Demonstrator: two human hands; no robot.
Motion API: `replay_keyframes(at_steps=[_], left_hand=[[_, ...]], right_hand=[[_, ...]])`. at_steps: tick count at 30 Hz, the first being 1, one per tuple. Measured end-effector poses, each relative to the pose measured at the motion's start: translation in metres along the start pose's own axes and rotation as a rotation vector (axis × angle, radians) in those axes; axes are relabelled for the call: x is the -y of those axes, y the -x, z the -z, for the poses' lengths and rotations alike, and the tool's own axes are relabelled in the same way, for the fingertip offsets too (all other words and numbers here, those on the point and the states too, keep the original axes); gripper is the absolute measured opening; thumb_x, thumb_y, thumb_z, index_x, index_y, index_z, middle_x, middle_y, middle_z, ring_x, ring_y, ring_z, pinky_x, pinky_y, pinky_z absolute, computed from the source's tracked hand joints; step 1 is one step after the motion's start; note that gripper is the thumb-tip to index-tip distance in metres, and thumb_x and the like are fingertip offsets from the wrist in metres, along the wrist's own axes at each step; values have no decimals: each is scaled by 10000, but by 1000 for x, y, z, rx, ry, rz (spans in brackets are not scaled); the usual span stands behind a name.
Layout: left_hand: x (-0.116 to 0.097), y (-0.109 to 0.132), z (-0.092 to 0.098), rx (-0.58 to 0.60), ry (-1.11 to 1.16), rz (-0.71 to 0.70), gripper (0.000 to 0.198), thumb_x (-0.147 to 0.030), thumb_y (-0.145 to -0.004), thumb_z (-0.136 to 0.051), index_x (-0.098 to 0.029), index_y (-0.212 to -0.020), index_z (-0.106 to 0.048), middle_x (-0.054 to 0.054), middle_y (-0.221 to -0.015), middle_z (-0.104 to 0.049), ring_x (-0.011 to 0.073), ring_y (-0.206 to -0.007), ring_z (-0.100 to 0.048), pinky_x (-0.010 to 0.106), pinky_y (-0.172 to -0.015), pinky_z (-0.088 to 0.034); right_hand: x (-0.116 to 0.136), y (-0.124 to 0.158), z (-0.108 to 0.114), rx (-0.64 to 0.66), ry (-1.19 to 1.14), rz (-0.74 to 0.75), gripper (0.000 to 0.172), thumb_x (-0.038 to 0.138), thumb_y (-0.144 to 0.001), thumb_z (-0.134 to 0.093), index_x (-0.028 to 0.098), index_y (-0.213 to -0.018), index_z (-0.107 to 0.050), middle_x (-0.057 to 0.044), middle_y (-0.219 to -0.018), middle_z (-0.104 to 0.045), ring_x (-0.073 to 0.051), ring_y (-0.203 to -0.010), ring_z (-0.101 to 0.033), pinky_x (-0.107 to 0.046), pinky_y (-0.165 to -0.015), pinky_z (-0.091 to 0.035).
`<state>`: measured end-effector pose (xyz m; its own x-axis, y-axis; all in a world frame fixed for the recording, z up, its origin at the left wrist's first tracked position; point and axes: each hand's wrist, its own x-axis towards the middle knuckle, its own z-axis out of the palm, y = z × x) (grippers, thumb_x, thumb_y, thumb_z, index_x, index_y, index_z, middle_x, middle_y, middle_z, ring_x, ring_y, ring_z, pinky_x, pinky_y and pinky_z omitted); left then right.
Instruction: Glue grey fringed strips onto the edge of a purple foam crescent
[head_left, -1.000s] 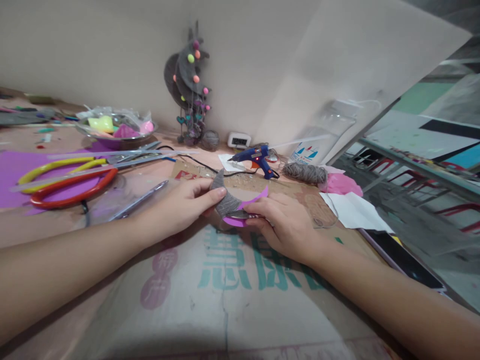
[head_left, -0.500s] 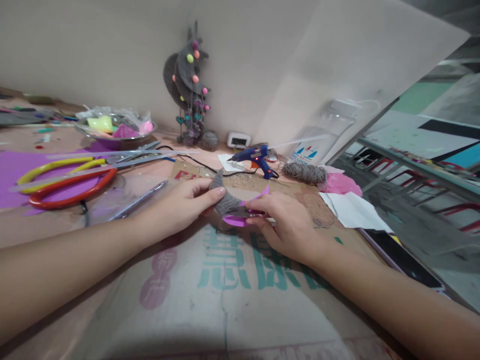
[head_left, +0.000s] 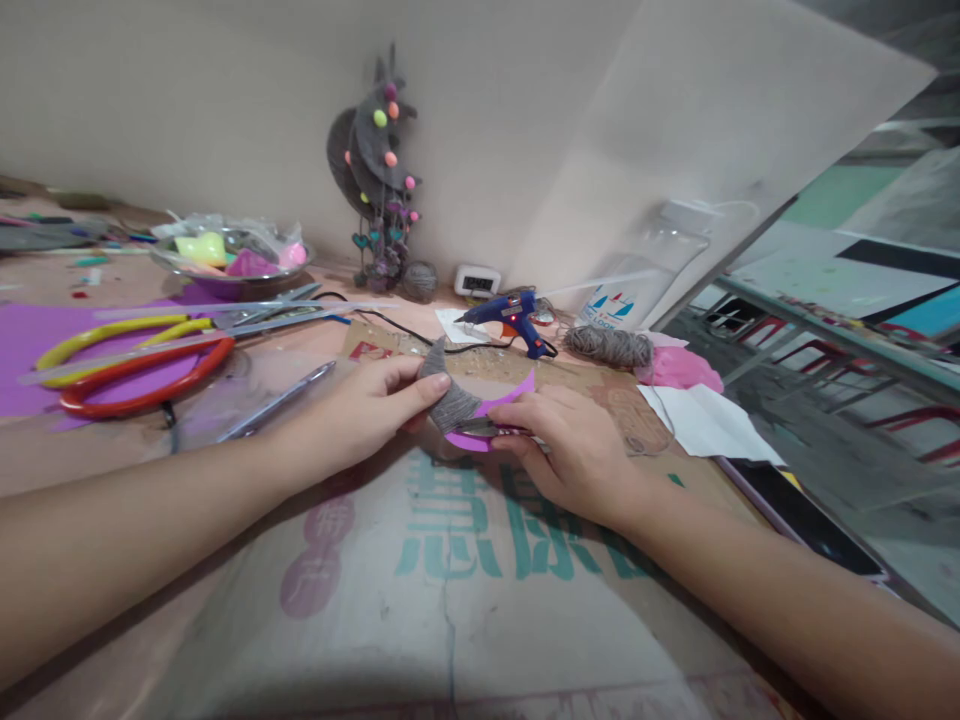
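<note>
While the left hand (head_left: 375, 408) pinches the yarn-wrapped end of the purple crescent (head_left: 469, 441) between both hands, the right hand (head_left: 577, 445) has brought its fingertips closer together on what looks like grey yarn (head_left: 475, 427), purple beside them yet uncovered.

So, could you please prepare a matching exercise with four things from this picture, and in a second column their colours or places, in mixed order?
Things
1. crescent
2. glue gun
3. clock
4. bowl

Colours or places
A. white, behind the glue gun
B. metallic, farthest left of the four
C. purple and grey, between the left hand and the right hand
D. mainly blue

Right pairs: 1-C, 2-D, 3-A, 4-B
</note>
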<state>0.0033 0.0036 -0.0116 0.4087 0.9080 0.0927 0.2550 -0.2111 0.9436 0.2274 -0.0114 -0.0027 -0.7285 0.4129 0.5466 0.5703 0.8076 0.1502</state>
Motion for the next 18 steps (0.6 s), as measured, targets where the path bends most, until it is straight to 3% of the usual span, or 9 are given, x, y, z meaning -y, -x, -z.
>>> replay_keyframes(at_steps=[18], left_hand=[[-1,0,0,10,19,13,316,-411,-876,-475,-175,-671,-521,-48,-570,-468,82,-476,-374,205,-437,-253]], right_hand=[[-1,3,-2,-10,-3,-2,101,208,-902,-511,159,-936,-592,-34,-785,-681,-152,-708,-593,-275,-638,-424]])
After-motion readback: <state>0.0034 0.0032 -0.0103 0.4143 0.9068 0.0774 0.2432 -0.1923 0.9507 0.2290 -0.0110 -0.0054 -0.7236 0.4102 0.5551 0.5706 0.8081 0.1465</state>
